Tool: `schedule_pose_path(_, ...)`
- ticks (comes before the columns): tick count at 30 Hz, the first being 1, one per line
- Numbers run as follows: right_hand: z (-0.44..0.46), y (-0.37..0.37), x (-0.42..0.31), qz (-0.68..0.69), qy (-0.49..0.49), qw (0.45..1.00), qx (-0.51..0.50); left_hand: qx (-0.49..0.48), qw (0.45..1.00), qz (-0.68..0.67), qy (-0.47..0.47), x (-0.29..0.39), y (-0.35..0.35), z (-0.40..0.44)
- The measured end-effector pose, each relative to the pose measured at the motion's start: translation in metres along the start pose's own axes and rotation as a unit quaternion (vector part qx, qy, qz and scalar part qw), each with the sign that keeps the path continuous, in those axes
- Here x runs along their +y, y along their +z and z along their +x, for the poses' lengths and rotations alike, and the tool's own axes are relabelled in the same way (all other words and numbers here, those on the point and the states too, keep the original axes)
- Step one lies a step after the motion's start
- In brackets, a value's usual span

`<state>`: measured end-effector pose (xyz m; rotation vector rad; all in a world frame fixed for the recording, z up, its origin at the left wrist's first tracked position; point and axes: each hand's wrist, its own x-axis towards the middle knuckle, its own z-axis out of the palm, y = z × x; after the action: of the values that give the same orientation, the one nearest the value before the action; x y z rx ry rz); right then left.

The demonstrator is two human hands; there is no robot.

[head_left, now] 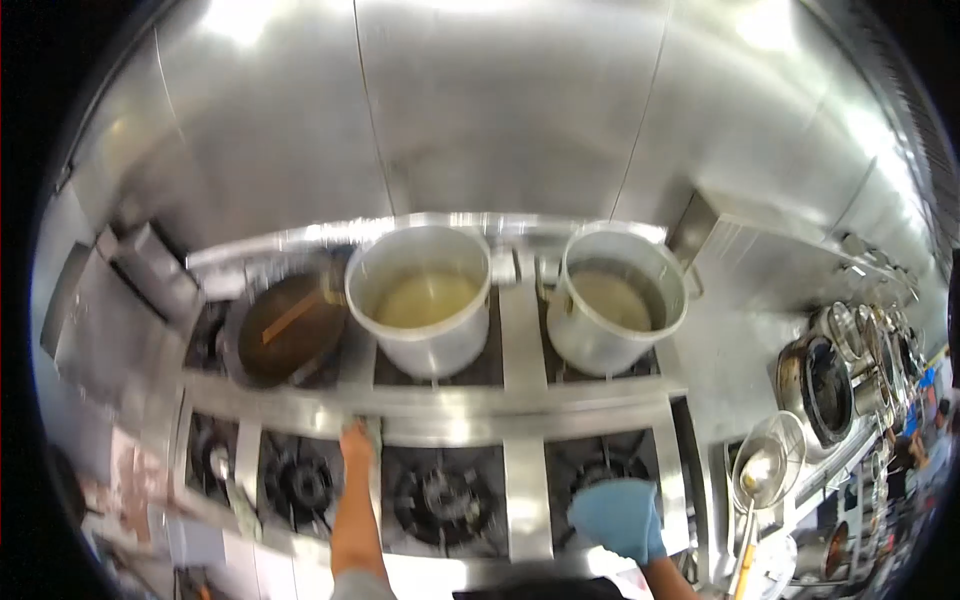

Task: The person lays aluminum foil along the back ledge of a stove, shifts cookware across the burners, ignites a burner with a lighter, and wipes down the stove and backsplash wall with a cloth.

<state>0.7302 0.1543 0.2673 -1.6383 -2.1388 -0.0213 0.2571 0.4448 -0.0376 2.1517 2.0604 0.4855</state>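
Note:
My left hand [357, 440] rests against the steel strip between the front and back burners, its fingers closed on what looks like a small greyish cloth [373, 431]. My right hand is covered by a blue mitt or glove [618, 518] over the front right burner; its fingers are hidden. Behind the strip stand a large metal pot [425, 345] with pale yellowish liquid and another pot [600, 345] with cloudy liquid. At the back left, a dark wide pan [250, 345] holds brown liquid, with a wooden stick or handle [292, 316] lying across it.
Front burners [445, 500] with black grates lie below my hands. At the right are a wire strainer and ladle [765, 470], dark stacked pans [826, 390] and hanging cookware. A steel wall [500, 130] rises behind the stove. People are in the far right background.

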Motion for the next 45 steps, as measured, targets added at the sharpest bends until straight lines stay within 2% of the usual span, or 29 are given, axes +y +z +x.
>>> schedule_pose_path(1, -0.007, 0.001, 0.013, 0.016, 0.012, 1.0, 0.011, -0.04, 0.994, 0.019, -0.098, -0.007, 0.01, 0.009)
schedule_pose_path(2, -0.017, 0.001, 0.024, 0.033, 0.027, 0.999, 0.017, -0.011, 0.992, -0.035, -0.125, 0.041, -0.045, -0.005)
schedule_pose_path(3, -0.024, 0.001, 0.038, 0.049, 0.042, 0.997, 0.028, 0.091, 0.98, -0.126, -0.121, 0.058, -0.057, -0.014)
schedule_pose_path(5, -0.041, 0.001, 0.069, 0.067, 0.07, 0.994, 0.046, 0.162, 0.972, -0.136, -0.098, 0.092, -0.071, -0.027)
schedule_pose_path(8, -0.067, -0.003, 0.111, 0.082, 0.107, 0.989, 0.057, 0.227, 0.969, -0.029, -0.089, 0.131, -0.07, -0.043)
schedule_pose_path(10, -0.078, -0.005, 0.135, 0.091, 0.12, 0.986, 0.065, 0.207, 0.968, -0.027, -0.141, 0.124, -0.044, -0.044)
schedule_pose_path(11, -0.083, -0.007, 0.145, 0.093, 0.125, 0.985, 0.068, 0.053, 0.988, 0.048, -0.137, 0.112, -0.026, -0.045)
schedule_pose_path(12, -0.087, -0.007, 0.155, 0.099, 0.131, 0.984, 0.071, -0.104, 0.979, 0.118, -0.129, 0.114, -0.028, -0.046)
schedule_pose_path(13, -0.09, -0.008, 0.163, 0.101, 0.138, 0.982, 0.075, -0.102, 0.978, 0.123, -0.136, 0.118, -0.028, -0.049)
schedule_pose_path(15, -0.099, -0.011, 0.176, 0.103, 0.151, 0.98, 0.08, -0.105, 0.967, 0.082, -0.215, 0.162, -0.039, -0.053)
schedule_pose_path(18, -0.099, -0.013, 0.188, 0.107, 0.163, 0.977, 0.088, -0.133, 0.959, 0.119, -0.219, 0.17, -0.035, -0.045)
schedule_pose_path(21, -0.101, -0.016, 0.193, 0.105, 0.171, 0.975, 0.095, -0.025, 0.978, 0.18, -0.097, 0.156, -0.029, -0.049)
schedule_pose_path(22, -0.102, -0.016, 0.194, 0.104, 0.173, 0.974, 0.098, -0.055, 0.956, 0.287, -0.022, 0.144, -0.018, -0.042)
schedule_pose_path(23, -0.103, -0.016, 0.193, 0.102, 0.175, 0.974, 0.103, -0.18, 0.935, 0.3, -0.051, 0.122, 0.006, -0.029)
schedule_pose_path(25, -0.097, -0.014, 0.191, 0.105, 0.18, 0.972, 0.104, -0.262, 0.951, 0.159, -0.051, 0.178, -0.043, -0.034)
schedule_pose_path(27, -0.098, -0.013, 0.187, 0.109, 0.186, 0.97, 0.108, -0.128, 0.983, 0.094, -0.093, 0.142, -0.001, -0.036)
schedule_pose_path(28, -0.097, -0.013, 0.186, 0.114, 0.189, 0.969, 0.108, -0.118, 0.985, 0.091, -0.089, 0.133, 0.005, -0.033)
schedule_pose_path(30, -0.093, -0.012, 0.183, 0.117, 0.198, 0.967, 0.113, -0.176, 0.971, 0.141, -0.081, 0.13, 0.006, -0.025)
schedule_pose_path(31, -0.089, -0.013, 0.182, 0.118, 0.202, 0.965, 0.115, -0.117, 0.978, 0.12, -0.121, 0.135, 0.004, -0.031)
schedule_pose_path(32, -0.086, -0.012, 0.181, 0.118, 0.209, 0.964, 0.117, -0.114, 0.98, 0.116, -0.117, 0.121, 0.008, -0.027)
schedule_pose_path(34, -0.08, -0.011, 0.177, 0.115, 0.224, 0.96, 0.124, -0.136, 0.97, 0.2, -0.013, 0.075, 0.026, -0.016)
schedule_pose_path(35, -0.078, -0.011, 0.176, 0.115, 0.228, 0.958, 0.127, -0.095, 0.991, 0.053, -0.079, 0.084, 0.009, -0.015)
schedule_pose_path(36, -0.077, -0.013, 0.173, 0.116, 0.237, 0.956, 0.13, -0.092, 0.991, 0.049, -0.078, 0.09, 0.002, -0.012)
schedule_pose_path(38, -0.07, -0.011, 0.166, 0.12, 0.26, 0.949, 0.133, -0.14, 0.971, 0.139, -0.132, 0.085, -0.005, -0.004)
schedule_pose_path(39, -0.064, -0.011, 0.162, 0.123, 0.268, 0.946, 0.137, -0.127, 0.964, 0.194, -0.129, 0.08, -0.002, -0.001)
schedule_pose_path(40, -0.058, -0.012, 0.159, 0.131, 0.276, 0.942, 0.141, -0.122, 0.966, 0.191, -0.125, 0.075, -0.002, 0.002)
schedule_pose_path(42, -0.047, -0.013, 0.151, 0.142, 0.297, 0.933, 0.147, -0.079, 0.965, 0.171, -0.181, 0.07, 0.002, 0.007)
schedule_pose_path(44, -0.035, -0.014, 0.143, 0.16, 0.314, 0.922, 0.157, -0.076, 0.966, 0.146, -0.202, 0.071, 0.001, 0.019)
schedule_pose_path(45, -0.028, -0.016, 0.139, 0.175, 0.323, 0.915, 0.164, -0.108, 0.963, 0.149, -0.198, 0.091, -0.024, 0.016)
